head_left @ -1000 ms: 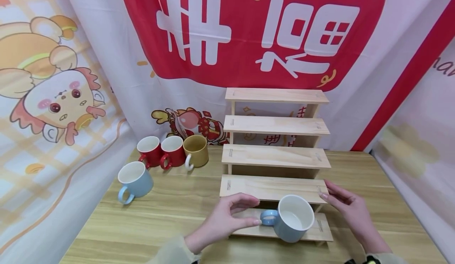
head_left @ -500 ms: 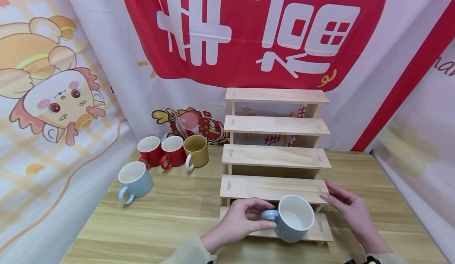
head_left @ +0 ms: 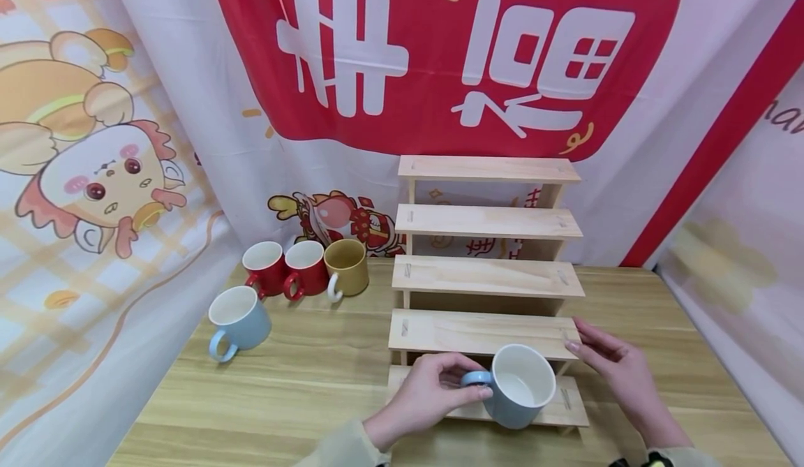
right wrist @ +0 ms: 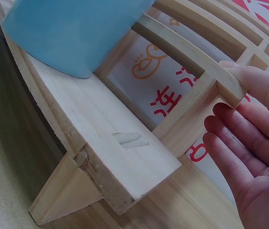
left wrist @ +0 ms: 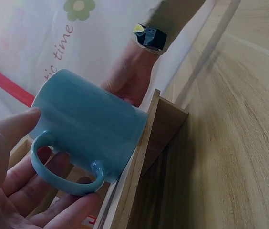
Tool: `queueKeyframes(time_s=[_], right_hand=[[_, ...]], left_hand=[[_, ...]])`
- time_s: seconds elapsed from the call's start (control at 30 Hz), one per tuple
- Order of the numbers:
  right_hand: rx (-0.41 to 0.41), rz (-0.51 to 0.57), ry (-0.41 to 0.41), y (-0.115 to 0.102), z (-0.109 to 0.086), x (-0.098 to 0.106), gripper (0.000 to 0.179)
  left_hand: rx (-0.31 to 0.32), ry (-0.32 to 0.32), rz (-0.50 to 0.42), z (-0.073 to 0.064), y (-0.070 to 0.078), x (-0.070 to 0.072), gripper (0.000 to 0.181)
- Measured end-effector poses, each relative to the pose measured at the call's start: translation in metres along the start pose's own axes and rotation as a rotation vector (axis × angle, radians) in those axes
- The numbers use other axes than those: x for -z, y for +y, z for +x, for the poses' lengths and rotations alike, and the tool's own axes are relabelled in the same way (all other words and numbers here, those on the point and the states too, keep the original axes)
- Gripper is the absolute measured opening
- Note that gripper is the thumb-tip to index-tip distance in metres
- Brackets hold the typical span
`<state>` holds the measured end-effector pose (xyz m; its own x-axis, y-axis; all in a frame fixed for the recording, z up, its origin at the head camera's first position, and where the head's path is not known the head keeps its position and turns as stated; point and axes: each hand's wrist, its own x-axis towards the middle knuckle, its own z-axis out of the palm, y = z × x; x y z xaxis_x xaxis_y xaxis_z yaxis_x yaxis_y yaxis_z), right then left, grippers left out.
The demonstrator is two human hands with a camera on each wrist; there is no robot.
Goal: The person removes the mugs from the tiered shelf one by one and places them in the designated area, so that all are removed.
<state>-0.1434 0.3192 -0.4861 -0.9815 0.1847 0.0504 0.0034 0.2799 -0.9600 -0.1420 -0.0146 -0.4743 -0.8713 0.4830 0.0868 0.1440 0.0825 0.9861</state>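
Note:
A light blue mug [head_left: 514,405] with a white inside stands upright on the lowest step of the stepped wooden shelf [head_left: 486,275]. Its handle points left, toward my left hand [head_left: 430,394]. The thumb lies along the mug's side at the handle, and the other fingers bend round behind it. In the left wrist view, the mug's handle [left wrist: 63,183] lies within that hand's grasp. My right hand [head_left: 618,369] holds the right end of the second step. In the right wrist view its thumb [right wrist: 244,71] rests on the board's end, with the fingers below.
To the left on the wooden table [head_left: 301,369] stand another light blue mug [head_left: 245,324], two red mugs [head_left: 270,275] and a mustard mug [head_left: 352,278] with a white handle. Printed cloth [head_left: 220,146] hangs behind and on both sides. The upper steps bear nothing.
My left hand has moved right to the blue mug's handle, and its fingers have closed in around it. The mug and my right hand have stayed in place.

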Motion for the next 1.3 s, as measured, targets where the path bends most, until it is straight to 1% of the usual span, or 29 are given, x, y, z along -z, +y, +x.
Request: queueKeyframes(time_s=[0.13,0.27,0.53,0.83,0.9,1.0,1.13,1.3], right_hand=[[-0.006,0.014,-0.003,0.001,0.000,0.000,0.054],[-0.016,0.029,-0.012,0.002,0.001,0.000,0.055],[-0.012,0.016,-0.010,0.004,0.003,0.001,0.055],[-0.011,0.012,-0.009,0.002,0.001,0.000,0.055],[-0.013,0.021,-0.009,0.002,0.001,0.000,0.055],[-0.009,0.033,-0.008,0.002,0.001,0.000,0.054],[0.006,0.022,-0.008,0.002,0.000,0.000,0.053],[0.008,0.016,-0.010,0.002,-0.001,0.000,0.053]], left_hand=[[-0.025,0.038,0.031,0.000,-0.001,-0.003,0.019],[-0.029,0.069,0.034,0.000,-0.002,-0.005,0.015],[-0.029,0.086,0.023,0.002,-0.003,-0.006,0.013],[-0.037,0.078,0.018,-0.002,-0.001,-0.005,0.014],[-0.032,0.071,0.015,-0.003,-0.002,-0.005,0.014],[-0.044,0.053,0.019,-0.003,-0.004,-0.004,0.015],[-0.087,0.020,0.032,-0.006,-0.006,-0.002,0.015],[-0.163,0.005,0.024,-0.011,-0.003,0.002,0.015]])
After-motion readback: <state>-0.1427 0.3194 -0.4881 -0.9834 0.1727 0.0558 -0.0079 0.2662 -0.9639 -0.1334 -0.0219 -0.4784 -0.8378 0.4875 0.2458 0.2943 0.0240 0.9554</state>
